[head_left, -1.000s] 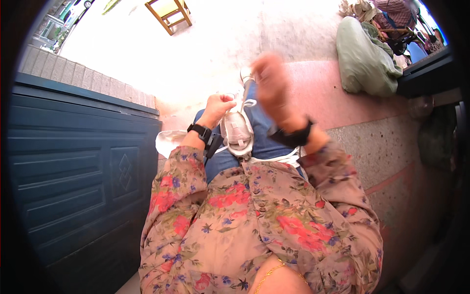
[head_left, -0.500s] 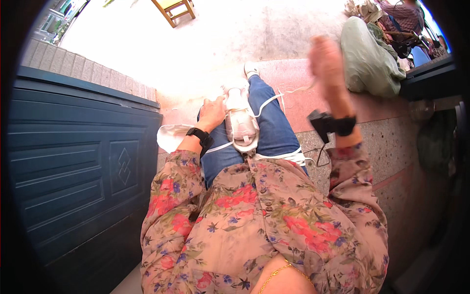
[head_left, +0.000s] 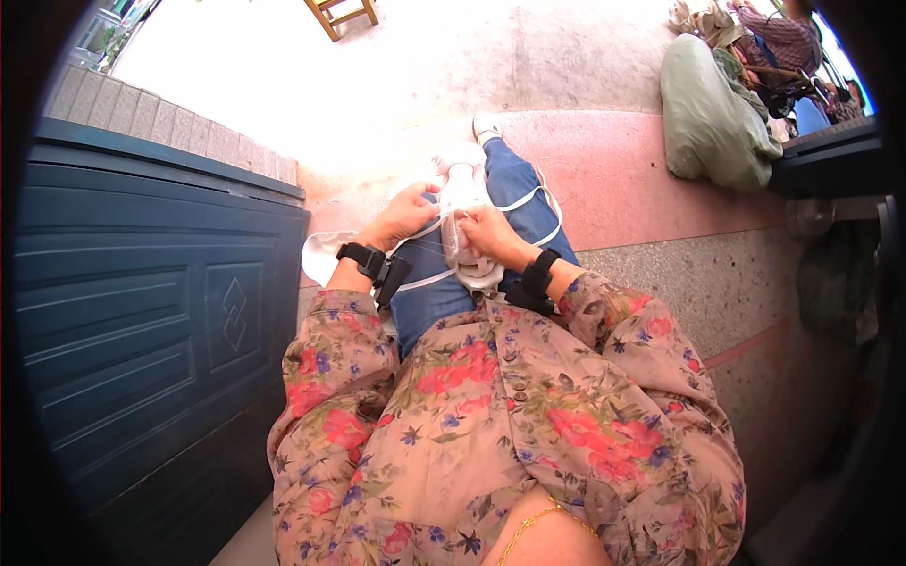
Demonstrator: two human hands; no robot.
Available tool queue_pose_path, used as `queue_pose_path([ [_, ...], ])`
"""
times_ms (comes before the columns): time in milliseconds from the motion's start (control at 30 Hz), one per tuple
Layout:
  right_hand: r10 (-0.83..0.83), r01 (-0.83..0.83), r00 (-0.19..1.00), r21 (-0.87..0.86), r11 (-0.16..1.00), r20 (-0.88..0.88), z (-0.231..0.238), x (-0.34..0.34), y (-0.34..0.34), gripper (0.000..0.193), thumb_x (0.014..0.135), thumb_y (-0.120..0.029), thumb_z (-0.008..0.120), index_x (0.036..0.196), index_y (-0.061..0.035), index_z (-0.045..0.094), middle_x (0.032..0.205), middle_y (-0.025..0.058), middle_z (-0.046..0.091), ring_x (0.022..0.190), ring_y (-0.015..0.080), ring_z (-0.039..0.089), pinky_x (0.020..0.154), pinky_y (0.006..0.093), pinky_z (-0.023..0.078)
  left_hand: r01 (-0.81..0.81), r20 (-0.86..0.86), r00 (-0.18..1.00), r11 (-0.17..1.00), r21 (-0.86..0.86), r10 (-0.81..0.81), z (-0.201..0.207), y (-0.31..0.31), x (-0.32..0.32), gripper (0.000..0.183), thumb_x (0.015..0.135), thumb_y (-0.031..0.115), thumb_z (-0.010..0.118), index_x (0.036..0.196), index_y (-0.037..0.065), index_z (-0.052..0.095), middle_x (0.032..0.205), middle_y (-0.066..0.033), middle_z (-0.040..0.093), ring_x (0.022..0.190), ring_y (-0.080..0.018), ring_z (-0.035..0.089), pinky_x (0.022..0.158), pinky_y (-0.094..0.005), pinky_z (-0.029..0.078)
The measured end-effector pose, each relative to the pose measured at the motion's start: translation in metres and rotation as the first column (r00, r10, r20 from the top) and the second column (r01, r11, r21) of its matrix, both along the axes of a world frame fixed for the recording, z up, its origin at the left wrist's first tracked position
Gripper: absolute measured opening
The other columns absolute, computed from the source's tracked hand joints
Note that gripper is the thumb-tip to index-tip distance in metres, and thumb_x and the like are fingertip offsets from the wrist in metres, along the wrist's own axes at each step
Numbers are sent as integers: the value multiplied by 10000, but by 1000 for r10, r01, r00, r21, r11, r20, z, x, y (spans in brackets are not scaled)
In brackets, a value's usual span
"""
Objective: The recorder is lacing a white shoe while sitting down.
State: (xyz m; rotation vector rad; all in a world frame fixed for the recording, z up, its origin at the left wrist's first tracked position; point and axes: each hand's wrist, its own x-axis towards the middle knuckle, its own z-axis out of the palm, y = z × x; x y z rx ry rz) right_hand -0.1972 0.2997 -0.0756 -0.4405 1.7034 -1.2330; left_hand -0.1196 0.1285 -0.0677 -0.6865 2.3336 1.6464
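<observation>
A white shoe [head_left: 478, 275] rests on my lap between my thighs, its heel toward me. My left hand [head_left: 406, 212] is closed, with the fingertips at the shoe's left edge. My right hand [head_left: 493, 234] lies over the shoe's upper and pinches a white shoelace [head_left: 557, 219]. The lace loops out to the right over my thigh. Another strip of lace crosses from the shoe to the left, below my left hand. Exactly what my left fingertips grip is partly hidden. Both wrists wear black straps with small dark boxes.
A dark blue panelled door [head_left: 142, 292] stands at my left. A pale green sack [head_left: 713, 118] slumps at the far right, with a person [head_left: 779, 42] beyond it. Part of a wooden stool [head_left: 342, 17] shows at the far edge. Something white [head_left: 323, 259] lies beside my left wrist.
My right hand has come down from the upper right, where it was pulling the lace out, onto the shoe. The lace now hangs in a slack loop. My left hand has shifted slightly.
</observation>
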Motion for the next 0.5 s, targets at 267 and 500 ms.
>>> queue_pose_path([
  [267, 139, -92, 561, 105, 990, -816, -15, 11, -9, 122, 761, -33, 490, 845, 16, 564, 766, 235, 597, 721, 357, 605, 647, 403, 485, -204, 37, 978, 901, 384, 206, 30, 10, -1, 336, 815, 85, 565, 1110, -32, 455, 691, -11, 520, 604, -62, 473, 553, -188, 397],
  [500, 285, -212, 330, 224, 951, -900, -13, 9, -8, 78, 718, -43, 524, 776, 7, 534, 713, 192, 599, 673, 313, 619, 594, 374, 493, -349, 18, 931, 875, 335, 365, 20, 15, -1, 355, 832, 116, 570, 1140, -8, 444, 672, 17, 523, 513, -23, 426, 434, -145, 314],
])
